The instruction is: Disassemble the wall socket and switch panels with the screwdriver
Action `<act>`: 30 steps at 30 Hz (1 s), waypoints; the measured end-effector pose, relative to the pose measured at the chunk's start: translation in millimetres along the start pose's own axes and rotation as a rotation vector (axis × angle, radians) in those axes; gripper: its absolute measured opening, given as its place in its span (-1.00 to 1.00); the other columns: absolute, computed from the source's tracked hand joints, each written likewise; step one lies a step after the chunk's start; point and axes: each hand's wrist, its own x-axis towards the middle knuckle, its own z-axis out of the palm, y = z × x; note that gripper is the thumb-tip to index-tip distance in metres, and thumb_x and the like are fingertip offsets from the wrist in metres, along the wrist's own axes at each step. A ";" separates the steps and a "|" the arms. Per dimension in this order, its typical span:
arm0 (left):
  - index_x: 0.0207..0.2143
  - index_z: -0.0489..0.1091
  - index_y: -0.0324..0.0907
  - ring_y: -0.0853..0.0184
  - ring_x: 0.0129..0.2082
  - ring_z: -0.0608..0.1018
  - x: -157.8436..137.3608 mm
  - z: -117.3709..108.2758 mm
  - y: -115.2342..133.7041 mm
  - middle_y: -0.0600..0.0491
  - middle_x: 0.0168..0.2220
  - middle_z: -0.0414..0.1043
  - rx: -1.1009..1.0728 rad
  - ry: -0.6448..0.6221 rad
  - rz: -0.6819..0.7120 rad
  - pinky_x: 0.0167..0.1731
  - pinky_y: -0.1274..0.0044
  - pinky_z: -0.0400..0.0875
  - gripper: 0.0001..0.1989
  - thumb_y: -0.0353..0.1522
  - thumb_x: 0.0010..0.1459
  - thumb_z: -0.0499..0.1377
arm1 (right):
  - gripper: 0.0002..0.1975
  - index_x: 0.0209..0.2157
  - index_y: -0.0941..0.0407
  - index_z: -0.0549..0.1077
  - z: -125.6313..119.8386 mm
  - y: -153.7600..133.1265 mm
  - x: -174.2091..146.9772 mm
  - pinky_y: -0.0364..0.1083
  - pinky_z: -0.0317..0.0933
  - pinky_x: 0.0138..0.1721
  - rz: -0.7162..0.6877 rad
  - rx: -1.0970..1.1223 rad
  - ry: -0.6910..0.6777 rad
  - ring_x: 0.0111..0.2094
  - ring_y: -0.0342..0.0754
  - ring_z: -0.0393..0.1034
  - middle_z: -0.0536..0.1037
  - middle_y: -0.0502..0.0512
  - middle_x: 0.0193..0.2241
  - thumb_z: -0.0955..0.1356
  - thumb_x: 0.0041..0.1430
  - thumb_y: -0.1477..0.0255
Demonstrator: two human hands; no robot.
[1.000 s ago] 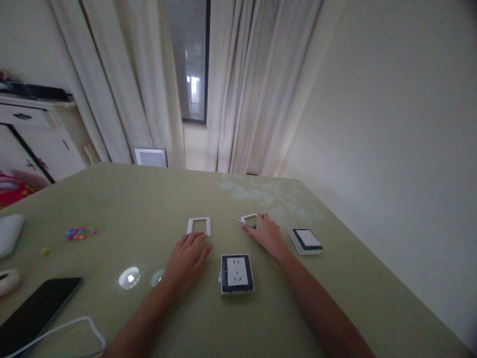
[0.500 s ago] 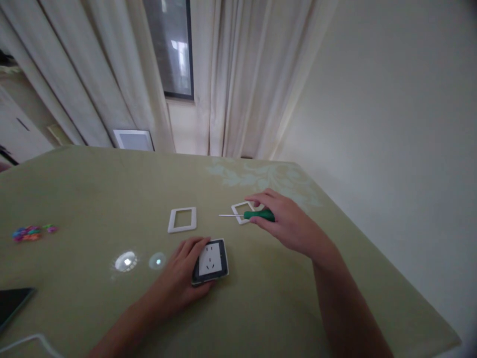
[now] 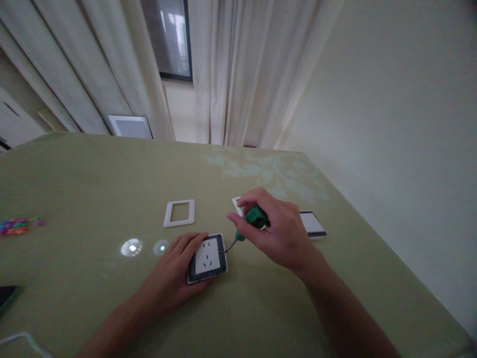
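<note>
Socket (image 3: pixel 207 258) pinned by left hand (image 3: pixel 175 278); right hand (image 3: pixel 278 233) grip pinching screwdriver (image 3: pixel 249 223) at its right edge.

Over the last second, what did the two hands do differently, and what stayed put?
The right hand picked up the green screwdriver from beside the far frame and brought it toward the person, its tip now at the socket's right edge. The left hand slid onto the wall socket and took hold of it. The white frame and the switch unit stayed lying on the table.
</note>
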 end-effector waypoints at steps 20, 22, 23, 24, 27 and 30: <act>0.41 0.12 0.01 -0.08 0.21 0.51 0.6 -7.2 8.1 -0.13 0.27 0.41 0.013 -0.024 0.031 0.15 0.13 0.53 -0.22 -0.23 0.24 0.39 | -0.79 -0.10 0.07 0.38 0.3 -2.6 0.1 -0.17 0.23 -0.29 -0.084 0.160 -0.217 -0.35 -0.16 0.40 0.52 -0.06 -0.30 0.44 0.27 0.44; 0.41 0.11 0.00 -0.08 0.21 0.51 0.6 -6.4 7.2 -0.14 0.27 0.41 0.024 -0.013 0.034 0.15 0.12 0.53 -0.21 -0.23 0.24 0.39 | -0.82 -0.22 0.06 0.37 1.7 -3.4 -0.6 -0.15 0.10 -0.39 -0.067 0.053 -0.166 -0.48 -0.20 0.26 0.41 -0.13 -0.44 0.45 0.35 0.34; 0.41 0.11 0.00 -0.08 0.21 0.51 0.6 -6.1 6.7 -0.14 0.28 0.42 0.026 -0.007 0.035 0.16 0.12 0.52 -0.20 -0.23 0.24 0.39 | -0.80 -0.23 0.07 0.36 2.0 -3.5 -0.7 -0.15 0.06 -0.42 -0.049 0.037 -0.159 -0.52 -0.21 0.20 0.37 -0.15 -0.47 0.43 0.40 0.30; 0.42 0.11 -0.01 -0.08 0.21 0.52 0.7 -5.9 6.5 -0.14 0.28 0.42 0.022 -0.007 0.035 0.17 0.12 0.52 -0.19 -0.23 0.23 0.40 | -0.81 -0.22 0.07 0.36 1.8 -3.4 -0.5 -0.15 0.04 -0.43 -0.037 0.047 -0.172 -0.53 -0.21 0.18 0.37 -0.15 -0.47 0.41 0.43 0.29; 0.40 0.14 -0.01 -0.06 0.20 0.53 0.9 -6.8 6.8 -0.12 0.27 0.43 -0.002 -0.020 0.029 0.16 0.14 0.52 -0.19 -0.25 0.20 0.41 | -0.87 -0.11 0.08 0.36 -1.9 -2.7 1.5 -0.16 0.15 -0.32 -0.084 0.133 -0.270 -0.41 -0.18 0.30 0.47 -0.07 -0.34 0.36 0.48 0.33; 0.37 0.17 -0.01 -0.05 0.19 0.55 0.8 -8.3 7.2 -0.11 0.25 0.46 -0.020 -0.010 0.032 0.14 0.15 0.53 -0.22 -0.25 0.19 0.41 | -0.85 -0.02 0.08 0.35 -5.0 -2.0 2.6 -0.16 0.22 -0.21 -0.154 0.195 -0.333 -0.28 -0.14 0.37 0.52 0.01 -0.20 0.35 0.44 0.40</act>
